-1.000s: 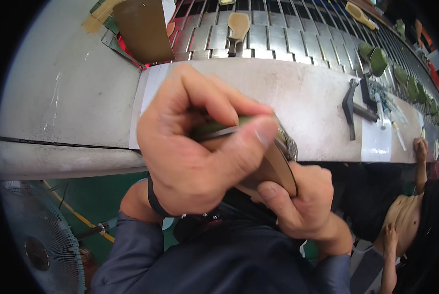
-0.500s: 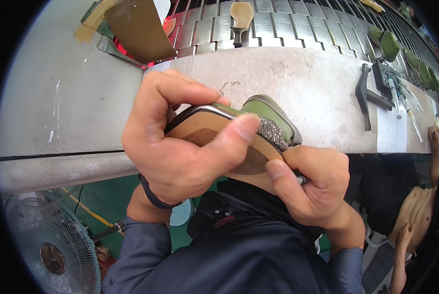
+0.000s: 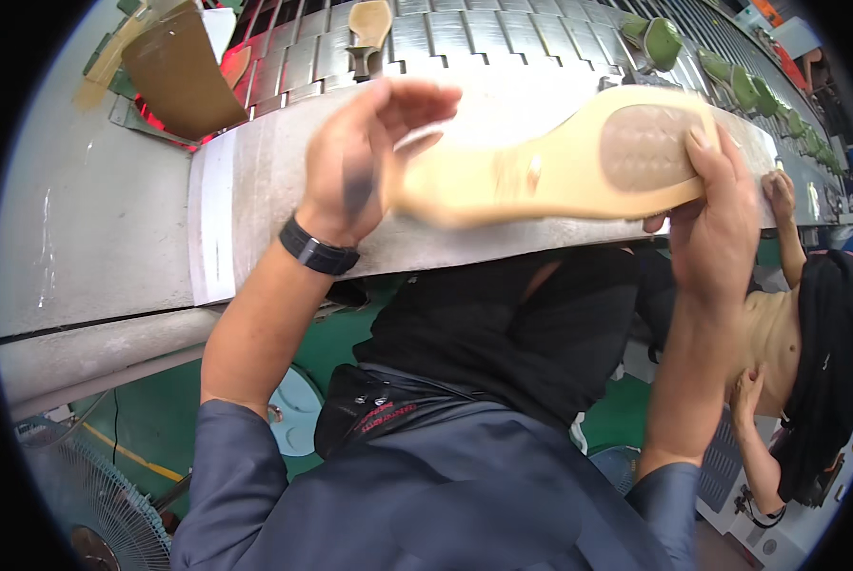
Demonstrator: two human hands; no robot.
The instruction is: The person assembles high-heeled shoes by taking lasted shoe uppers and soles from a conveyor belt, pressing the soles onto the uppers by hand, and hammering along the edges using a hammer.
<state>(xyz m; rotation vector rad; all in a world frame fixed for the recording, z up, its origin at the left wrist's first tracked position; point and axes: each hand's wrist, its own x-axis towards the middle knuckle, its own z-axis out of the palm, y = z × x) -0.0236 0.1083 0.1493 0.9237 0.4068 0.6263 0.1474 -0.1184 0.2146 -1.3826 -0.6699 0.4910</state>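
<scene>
A shoe (image 3: 560, 176) is held sole up above the pale worktable's front edge. Its tan sole carries a textured brown oval patch at the front, and a dark heel stands at the left end. My right hand (image 3: 717, 214) is closed on the toe end, thumb on the sole and fingers underneath. Beside the heel is my left hand (image 3: 346, 157), its fingers stretched out and apart. The heel end is smeared by motion and overlaps the palm; whether they touch I cannot tell. The shoe's upper is hidden beneath the sole.
Behind the worktable (image 3: 284, 143) runs a metal slat conveyor (image 3: 503, 33), carrying a tan shoe sole (image 3: 370, 24) and several green shoe lasts (image 3: 657, 43). A brown curved sheet (image 3: 181, 71) stands far left. A fan (image 3: 93, 495) is lower left; a co-worker's hand (image 3: 779, 195) rests at right.
The shoe has swung from upright before me to lying lengthwise, sole up, farther right. My left hand has left its grip and opened by the heel; my right hand has moved right and up.
</scene>
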